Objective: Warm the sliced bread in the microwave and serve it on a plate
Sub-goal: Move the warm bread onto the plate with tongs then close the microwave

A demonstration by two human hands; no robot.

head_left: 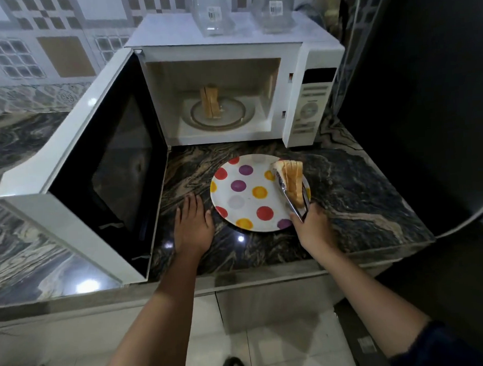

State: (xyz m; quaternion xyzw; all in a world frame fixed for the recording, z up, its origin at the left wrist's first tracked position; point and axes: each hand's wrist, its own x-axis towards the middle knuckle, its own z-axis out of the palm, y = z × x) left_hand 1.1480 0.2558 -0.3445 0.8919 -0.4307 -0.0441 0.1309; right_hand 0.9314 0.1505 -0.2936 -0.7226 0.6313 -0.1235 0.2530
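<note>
Head view: right hand (313, 226) closes metal tongs (292, 200) on a stack of bread slices (291, 180), held over the right rim of the dotted plate (246, 195); left hand (192, 226) lies flat and empty on the surface just left of the plate. More slices (210, 105) stand on edge on the turntable inside the open microwave (231, 92), behind the plate. Bread looks light, soft, easily crushed; likely best pinched gently across the flat faces near mid-stack, so slices don't fan apart.
</note>
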